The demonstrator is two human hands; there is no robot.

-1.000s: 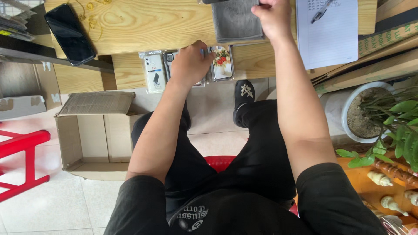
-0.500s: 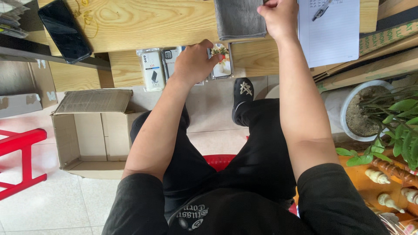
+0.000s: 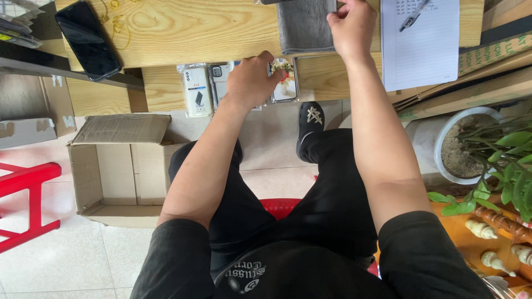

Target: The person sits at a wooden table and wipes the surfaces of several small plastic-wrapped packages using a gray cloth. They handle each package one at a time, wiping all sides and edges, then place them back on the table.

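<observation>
Left hand [image 3: 250, 82] slid toward 3 o'clock, fingers pinching a floral case [image 3: 286, 81]; right hand [image 3: 353, 26] pressed the cloth [image 3: 303, 25] flat, steadying it.

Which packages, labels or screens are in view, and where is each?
Clear phone-case packet: lower wooden shelf, left of the left hand; white case, small red label.
Flowered case packet: at the left hand's fingertips.
Phone: tabletop, far left; screen black.
Lined notepad: tabletop right, white, pen on it.
Cardboard box: floor, left; open, brown.
</observation>
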